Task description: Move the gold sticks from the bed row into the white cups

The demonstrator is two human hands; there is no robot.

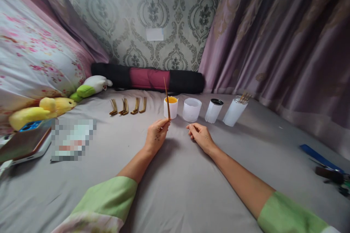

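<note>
My left hand pinches the lower end of a thin brown pointed stick. The stick stands almost upright, its tip leaning slightly left, in front of a white cup with yellow inside. To the right, my right hand hovers over the sheet with its fingers curled together, and no object shows in them. Just beyond it is a translucent white cup. Further right are a white-wrapped can with a dark inside and a taller white-wrapped container with several thin brown sticks in it.
Bent brown stick bundles lie in a row at the back left. A phone, a blurred packet and plush toys are on the left. A black-and-maroon bolster lines the wall. A blue strip lies far right.
</note>
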